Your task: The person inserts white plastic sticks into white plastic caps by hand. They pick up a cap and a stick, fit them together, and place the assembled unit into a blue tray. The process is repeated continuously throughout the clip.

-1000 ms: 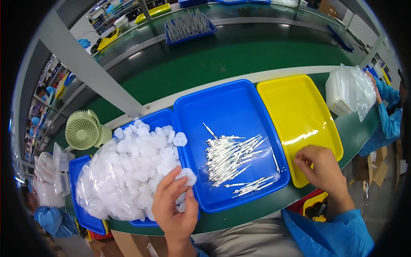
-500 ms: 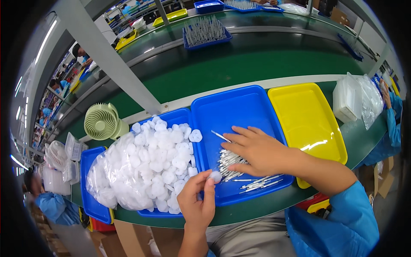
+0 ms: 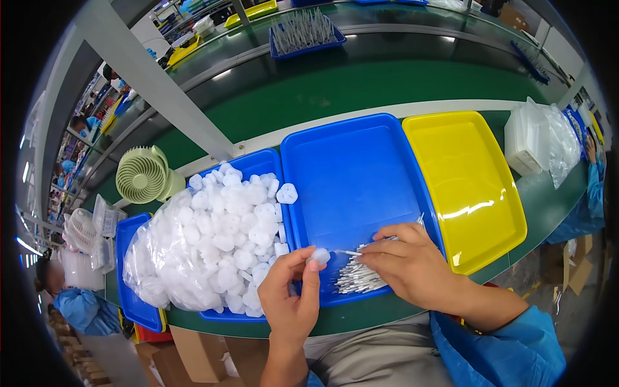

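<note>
Between thumb and fingertips my left hand (image 3: pixel 288 290) pinches a small translucent white plastic piece (image 3: pixel 320 256), rounded and lobed. My right hand (image 3: pixel 419 269) is closed on a thin metal rod (image 3: pixel 348 252), which points left with its tip close to the piece; whether they touch I cannot tell. Beneath my right hand, many similar rods (image 3: pixel 354 278) lie heaped at the near end of a blue tray (image 3: pixel 351 174). Left of it, a large pile of the same white pieces (image 3: pixel 235 226) spills from a clear plastic bag (image 3: pixel 158 261); one loose piece (image 3: pixel 287 193) sits at the trays' shared rim.
A yellow tray (image 3: pixel 464 174) adjoins on the right, with white containers (image 3: pixel 525 145) beyond. A pale green fan (image 3: pixel 145 175) stands by a grey post (image 3: pixel 161 80). Across the green belt (image 3: pixel 309 97) is a blue tray of upright rods (image 3: pixel 303 35). Other people sit at both sides.
My right hand, spread over the rods before, has closed on one and brought it beside the white piece. My left hand keeps its pinch. The whole view has shifted slightly.
</note>
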### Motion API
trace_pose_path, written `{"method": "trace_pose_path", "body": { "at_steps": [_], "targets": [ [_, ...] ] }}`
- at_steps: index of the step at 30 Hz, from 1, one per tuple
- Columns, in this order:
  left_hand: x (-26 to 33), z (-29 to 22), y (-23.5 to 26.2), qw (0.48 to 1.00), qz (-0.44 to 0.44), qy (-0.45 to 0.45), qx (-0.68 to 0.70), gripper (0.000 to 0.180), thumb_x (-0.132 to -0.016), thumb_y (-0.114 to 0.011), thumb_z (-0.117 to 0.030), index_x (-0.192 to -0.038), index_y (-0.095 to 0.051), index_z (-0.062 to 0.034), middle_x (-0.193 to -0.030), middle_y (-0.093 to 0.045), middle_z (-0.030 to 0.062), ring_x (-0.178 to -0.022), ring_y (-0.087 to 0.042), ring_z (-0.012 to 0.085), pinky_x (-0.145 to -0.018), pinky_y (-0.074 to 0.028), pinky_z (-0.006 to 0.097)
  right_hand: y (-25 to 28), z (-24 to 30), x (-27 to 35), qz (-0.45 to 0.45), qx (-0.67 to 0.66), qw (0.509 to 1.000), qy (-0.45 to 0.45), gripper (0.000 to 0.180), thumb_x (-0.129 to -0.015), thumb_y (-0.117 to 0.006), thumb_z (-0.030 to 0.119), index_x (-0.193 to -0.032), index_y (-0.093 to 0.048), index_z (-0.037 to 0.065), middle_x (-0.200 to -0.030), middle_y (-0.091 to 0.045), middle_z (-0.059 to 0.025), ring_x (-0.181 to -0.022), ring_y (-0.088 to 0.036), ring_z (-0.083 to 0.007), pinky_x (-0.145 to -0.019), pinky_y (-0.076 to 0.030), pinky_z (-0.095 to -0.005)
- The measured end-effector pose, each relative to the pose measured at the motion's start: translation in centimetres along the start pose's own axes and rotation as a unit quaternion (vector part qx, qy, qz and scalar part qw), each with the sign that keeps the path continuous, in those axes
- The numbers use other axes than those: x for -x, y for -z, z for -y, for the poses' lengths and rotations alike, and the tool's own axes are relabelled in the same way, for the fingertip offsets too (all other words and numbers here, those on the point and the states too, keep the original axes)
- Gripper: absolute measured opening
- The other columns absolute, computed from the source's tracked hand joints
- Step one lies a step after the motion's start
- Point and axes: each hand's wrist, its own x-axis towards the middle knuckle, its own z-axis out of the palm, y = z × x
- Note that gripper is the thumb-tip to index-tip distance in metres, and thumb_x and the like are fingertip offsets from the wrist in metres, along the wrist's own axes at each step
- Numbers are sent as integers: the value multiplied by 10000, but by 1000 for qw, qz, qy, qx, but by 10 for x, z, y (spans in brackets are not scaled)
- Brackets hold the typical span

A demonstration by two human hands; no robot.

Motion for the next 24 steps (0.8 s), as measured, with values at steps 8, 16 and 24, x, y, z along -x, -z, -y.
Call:
{"method": "trace_pose_path", "body": {
  "at_steps": [8, 16, 24],
  "targets": [
    [8, -5, -1, 996, -1, 35, 78, 221, -1132, -691, -38, -1324, -710, 71, -1128, -811, 144, -1007, -784, 180, -892, -642, 307, 2, 9, -16, -56, -107, 991, -64, 328, -901, -789, 25, -1220, -811, 98, -1084, -788, -54, -1055, -701, -272, -944, -486, -450],
    [9, -1, 0, 997, 10, 32, 66, 215, -1128, -693, -25, -1317, -705, 78, -1127, -816, 165, -1008, -790, 184, -915, -641, 308, 0, 12, -18, -15, -5, 1000, 1, 353, -900, -791, 26, -1248, -804, 86, -1071, -765, -57, -1091, -671, -290, -905, -507, -434],
    [12, -9, 1, 994, 1, 53, 100, 213, -1121, -693, -7, -1311, -704, 88, -1123, -820, 172, -1012, -800, 191, -925, -647, 312, 8, 14, -21, -78, -189, 975, -90, 325, -931, -781, -7, -1232, -826, 109, -1057, -773, -67, -989, -664, -304, -888, -523, -409]
  ]
}}
